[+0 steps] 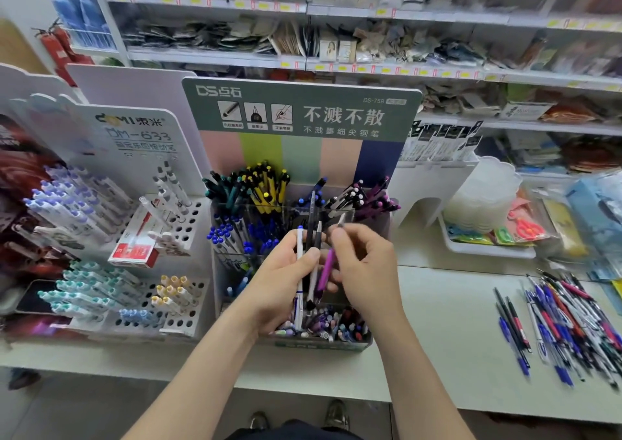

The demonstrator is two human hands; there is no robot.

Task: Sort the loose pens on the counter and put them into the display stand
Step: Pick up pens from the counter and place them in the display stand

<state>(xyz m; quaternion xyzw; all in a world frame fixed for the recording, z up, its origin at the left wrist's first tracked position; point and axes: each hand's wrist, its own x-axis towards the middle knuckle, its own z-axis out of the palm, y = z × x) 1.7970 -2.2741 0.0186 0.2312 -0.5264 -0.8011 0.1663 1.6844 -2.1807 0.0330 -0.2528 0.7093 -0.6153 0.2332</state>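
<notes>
The person stands in front of a white tabletop [451, 318] and holds both hands over the pen display stand with a green cardboard header and clear plastic compartments [303, 113].

The left hand [279, 281] grips a small bundle of upright pens, one white and the others black [309, 237]. Its fingers [312, 254] are curled around the bundle, and the thumb presses on it from the front. The right hand [367, 271] is just beside the left one. It pinches a slim purple pen [325, 271], which is tilted and touches the bundle; the fingers of this hand are bent and closed on the pen.

The compartments of the stand already contain pens in groups: yellow-and-black ones at the back, blue ones to the left, black-and-white and purple ones to the right. The front compartment holds mixed pens, but they are too blurred to tell apart.

The heap of loose blue, red and black pens [568, 318] lies on the tabletop far to the right, well apart from the hands. To the left stands a white perforated stand with pale blue and teal capped pens [188, 224].
</notes>
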